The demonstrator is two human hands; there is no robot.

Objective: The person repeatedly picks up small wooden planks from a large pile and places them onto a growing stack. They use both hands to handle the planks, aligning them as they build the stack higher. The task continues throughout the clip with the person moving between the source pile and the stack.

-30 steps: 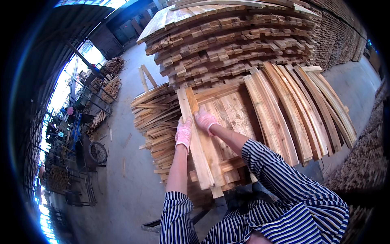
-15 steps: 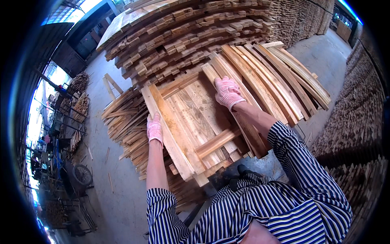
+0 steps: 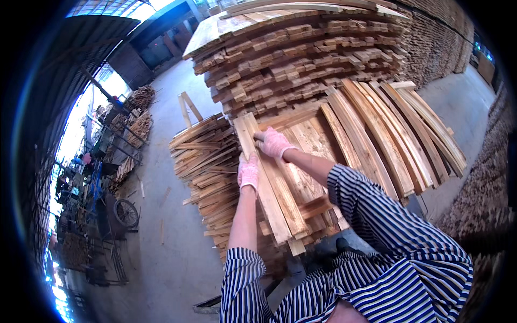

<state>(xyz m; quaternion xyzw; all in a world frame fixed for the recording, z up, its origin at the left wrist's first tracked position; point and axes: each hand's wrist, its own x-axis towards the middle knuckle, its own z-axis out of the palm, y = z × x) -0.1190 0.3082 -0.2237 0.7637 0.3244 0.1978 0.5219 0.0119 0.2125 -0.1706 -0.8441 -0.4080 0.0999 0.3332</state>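
Both my hands wear pink knitted gloves and are at the left edge of a low stack of pale boards. My left hand [image 3: 248,172] is closed along the outer side of the leftmost plank [image 3: 271,203]. My right hand [image 3: 276,144] reaches across with its fingers curled over the same plank's inner edge, near its far end. Beside it lies a second plank [image 3: 291,201], partly under my right hand. To the right, a layer of flat boards [image 3: 308,135] sits lower, with a crosspiece [image 3: 316,206] at its near end.
Several long boards [image 3: 371,134] lie side by side on the right. Left of my hands is a pile of thin wood strips [image 3: 207,167]. A tall lumber stack [image 3: 301,59] stands behind. Far left are a wheel [image 3: 126,213] and machinery on the concrete floor [image 3: 177,226].
My right hand has moved left from the right-hand boards to the leftmost planks, close to my left hand. My left hand stays at the outer plank. The whole view has shifted.
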